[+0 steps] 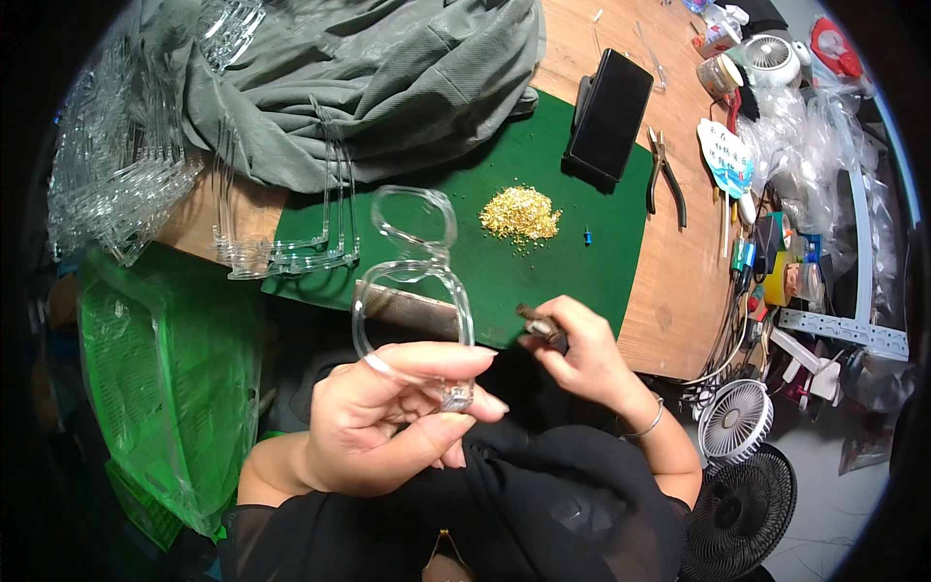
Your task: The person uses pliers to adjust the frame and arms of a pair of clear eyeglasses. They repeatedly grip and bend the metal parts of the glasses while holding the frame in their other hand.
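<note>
My left hand (364, 427) is closed on a clear plastic eyeglass frame (427, 264), pinching it near one end, where a small metal piece shows by the fingertips. The frame stands on its side above the table's front edge. My right hand (592, 359), to the right and a little apart, is closed around a dark metal hand tool (543, 328); its kind is mostly hidden by the fingers. Beyond both hands, a pile of small gold-coloured metal bits (521, 213) lies on a green mat (592, 286). A tiny blue-and-dark piece (588, 236) lies right of the pile.
A worn metal block (412, 310) sits at the mat's near edge. Several clear frames (291, 257) stand left, beside grey cloth (369, 97) and a larger heap (116, 184). A phone (611, 116) and pliers (664, 179) lie right. Green basket (175, 378) lower left; fan (735, 422) lower right.
</note>
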### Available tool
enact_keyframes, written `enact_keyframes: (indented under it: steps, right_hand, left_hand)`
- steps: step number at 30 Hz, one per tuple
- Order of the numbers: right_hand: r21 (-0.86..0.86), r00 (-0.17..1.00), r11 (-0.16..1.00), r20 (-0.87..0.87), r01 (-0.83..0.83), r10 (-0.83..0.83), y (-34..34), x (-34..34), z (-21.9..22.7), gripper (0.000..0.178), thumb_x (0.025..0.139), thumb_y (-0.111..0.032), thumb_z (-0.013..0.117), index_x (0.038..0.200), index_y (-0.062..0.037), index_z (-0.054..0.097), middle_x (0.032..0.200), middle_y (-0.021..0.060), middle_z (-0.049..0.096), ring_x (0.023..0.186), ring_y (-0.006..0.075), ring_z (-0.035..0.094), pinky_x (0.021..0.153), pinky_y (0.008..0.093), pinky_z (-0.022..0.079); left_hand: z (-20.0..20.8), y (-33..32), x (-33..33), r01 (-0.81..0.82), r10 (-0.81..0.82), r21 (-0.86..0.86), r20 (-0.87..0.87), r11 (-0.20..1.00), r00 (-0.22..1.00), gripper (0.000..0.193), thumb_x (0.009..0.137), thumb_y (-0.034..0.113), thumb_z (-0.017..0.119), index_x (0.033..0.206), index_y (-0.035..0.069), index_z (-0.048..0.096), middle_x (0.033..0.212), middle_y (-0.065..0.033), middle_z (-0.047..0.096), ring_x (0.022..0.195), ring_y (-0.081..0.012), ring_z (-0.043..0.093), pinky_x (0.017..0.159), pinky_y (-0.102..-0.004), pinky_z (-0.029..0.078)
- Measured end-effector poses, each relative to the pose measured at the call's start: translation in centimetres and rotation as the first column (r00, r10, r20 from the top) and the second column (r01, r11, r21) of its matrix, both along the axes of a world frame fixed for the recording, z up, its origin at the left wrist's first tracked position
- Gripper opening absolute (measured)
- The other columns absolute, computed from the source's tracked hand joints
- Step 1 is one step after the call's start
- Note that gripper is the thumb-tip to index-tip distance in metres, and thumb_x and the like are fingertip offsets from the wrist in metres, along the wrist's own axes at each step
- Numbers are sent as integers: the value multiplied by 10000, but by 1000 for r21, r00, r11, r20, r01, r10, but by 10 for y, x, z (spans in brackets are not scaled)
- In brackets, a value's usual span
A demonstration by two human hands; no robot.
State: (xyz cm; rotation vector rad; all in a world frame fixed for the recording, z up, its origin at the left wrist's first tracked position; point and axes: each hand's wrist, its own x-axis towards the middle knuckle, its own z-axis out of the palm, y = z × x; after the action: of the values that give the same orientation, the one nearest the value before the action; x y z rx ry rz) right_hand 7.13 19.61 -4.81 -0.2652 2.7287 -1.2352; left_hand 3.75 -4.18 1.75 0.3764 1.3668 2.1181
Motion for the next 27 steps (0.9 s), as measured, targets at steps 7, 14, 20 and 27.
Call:
enact_keyframes:
  steps: [7,14,20,27]
  right_hand:
    - [275,974,943,-175,186,-141,13,-42,-34,149,704,-36,613,808,-25,506,710,131,522,674,311,539,605,376,435]
    - [297,984,942,-129,155,-121,12,-48,-45,194,688,-32,611,867,-30,537,768,114,530,727,300,536,627,381,399]
    - [329,982,926,-106,182,-156,8,-55,-45,165,725,-96,643,825,-10,545,744,146,535,672,342,538,579,388,419]
    - [192,978,959,-49,207,-201,12,-51,-38,118,742,-77,601,813,-9,536,755,151,544,713,344,548,623,392,430]
  left_hand:
    - [-5,7,-7,8,0,38,-203,999,979,370,715,-122,532,1072,-33,487,1150,-250,462,703,-204,614,623,-281,515]
    - [-27,-3,-5,-75,86,246,-35,966,996,242,749,-26,621,977,-19,540,1108,-219,528,860,-157,566,783,-278,455]
    - [-28,9,-15,-77,61,-61,-237,995,970,600,738,-89,550,1235,-42,218,1026,-183,578,759,-107,569,729,-220,457]
    - [-33,21,-5,-102,120,118,-150,988,981,1033,700,-115,541,1359,187,-195,1008,-198,530,650,-76,519,615,-211,454]
